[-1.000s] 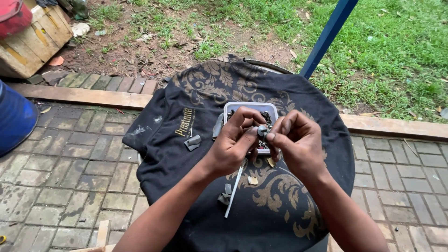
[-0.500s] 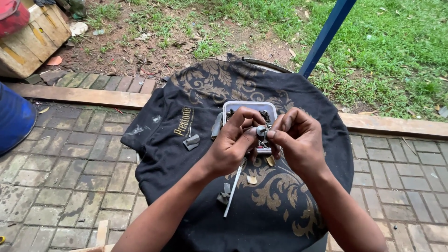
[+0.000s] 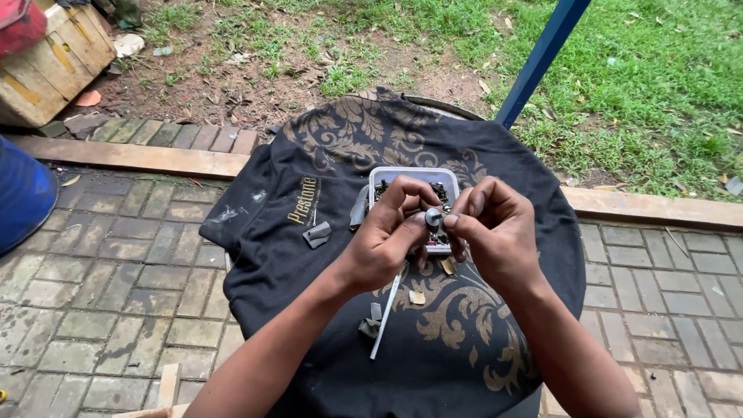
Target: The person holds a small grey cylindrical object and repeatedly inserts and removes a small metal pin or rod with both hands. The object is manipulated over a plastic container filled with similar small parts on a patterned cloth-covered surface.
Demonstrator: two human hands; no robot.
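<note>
Black gold-patterned cloth (image 3: 325,155) is covering the round table, frame centre. A clear plastic tray (image 3: 402,175) is sitting on it. Left hand (image 3: 391,232) and right hand (image 3: 495,228) are pinching a small metal part (image 3: 433,217) together, over the tray.

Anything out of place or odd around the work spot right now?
Small parts lie loose on the black cloth instead of in the plastic tray, and a thin white rod lies by them. No visible damage.
</note>
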